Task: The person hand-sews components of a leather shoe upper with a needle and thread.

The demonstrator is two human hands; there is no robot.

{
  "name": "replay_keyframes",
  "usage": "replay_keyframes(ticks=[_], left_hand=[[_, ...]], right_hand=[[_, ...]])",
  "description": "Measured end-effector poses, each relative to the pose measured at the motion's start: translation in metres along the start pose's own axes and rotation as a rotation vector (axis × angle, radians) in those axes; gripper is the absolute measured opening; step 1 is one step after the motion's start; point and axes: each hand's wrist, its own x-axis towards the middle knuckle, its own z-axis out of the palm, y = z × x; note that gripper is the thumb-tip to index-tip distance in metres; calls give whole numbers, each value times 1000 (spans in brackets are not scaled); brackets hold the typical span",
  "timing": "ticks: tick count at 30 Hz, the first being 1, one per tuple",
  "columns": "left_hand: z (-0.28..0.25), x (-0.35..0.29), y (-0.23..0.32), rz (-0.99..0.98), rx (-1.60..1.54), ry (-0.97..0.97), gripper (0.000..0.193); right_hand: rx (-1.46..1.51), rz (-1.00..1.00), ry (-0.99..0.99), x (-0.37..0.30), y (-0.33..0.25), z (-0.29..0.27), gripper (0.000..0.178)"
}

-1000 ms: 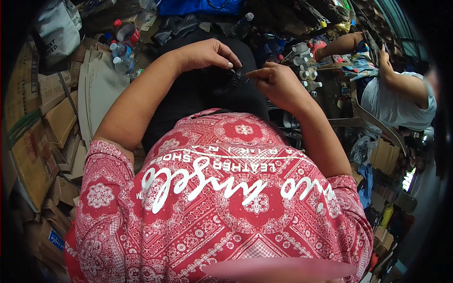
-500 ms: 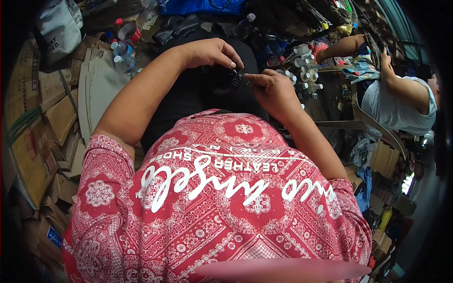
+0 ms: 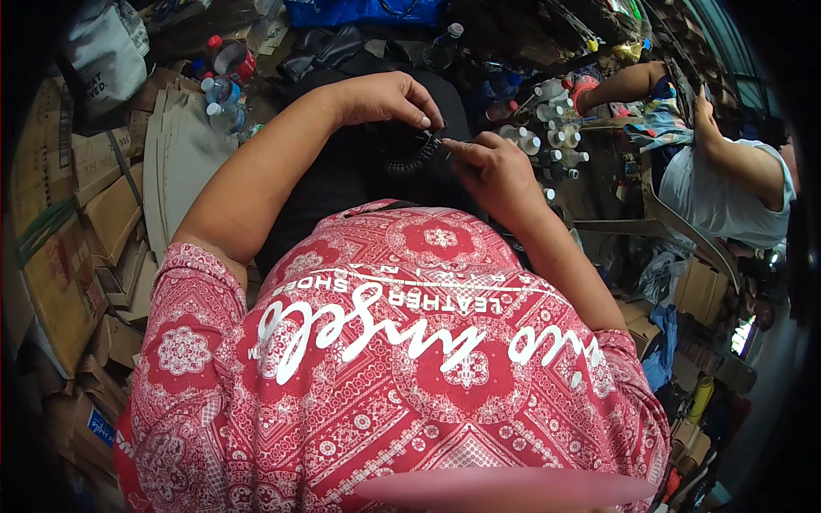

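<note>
In my lap, over dark trousers (image 3: 316, 184), hangs a black curved strip with a ridged, coil-like edge (image 3: 410, 164). My left hand (image 3: 395, 101) is closed at the strip's upper end, with thumb and fingertips pinched together. From the right, my right hand (image 3: 500, 175) meets the same end, its thumb and index finger pressed together near the left fingertips. Whatever small piece lies between the right fingertips is too small and dark to make out. The strip's lower part blends into the dark cloth.
Several plastic bottles (image 3: 556, 137) stand to the right, with a seated person in a white shirt (image 3: 727, 197) beyond. Cardboard boxes (image 3: 111, 192) and pale sheets (image 3: 184, 162) are stacked at left. More bottles (image 3: 224, 103), dark shoes (image 3: 329, 50) and a blue bag (image 3: 368, 12) lie ahead.
My right hand has shifted slightly and turned at the strip's end, its index finger pointing more plainly toward the left fingertips. My left hand stays nearly still.
</note>
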Motion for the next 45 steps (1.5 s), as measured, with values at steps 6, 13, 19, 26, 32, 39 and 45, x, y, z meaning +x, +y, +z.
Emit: replay_keyframes(ticks=[6, 13, 19, 26, 32, 39, 45], left_hand=[[1, 2, 3, 5, 53, -6, 25], [4, 10, 4, 1, 143, 6, 23], [7, 15, 0, 48, 286, 35, 24], [17, -7, 12, 55, 338, -34, 26], [23, -14, 16, 95, 381, -8, 25], [24, -17, 15, 59, 356, 5, 24], [23, -18, 24, 84, 512, 73, 26]], right_hand=[[-101, 21, -34, 5, -12, -4, 22], [-47, 36, -113, 17, 5, -7, 19], [478, 243, -284, 19, 52, 1, 22], [845, 229, -389, 7, 65, 17, 25], [856, 198, -384, 5, 59, 17, 24], [784, 241, -243, -3, 30, 28, 22], [397, 60, 31, 4, 9, 22, 18]])
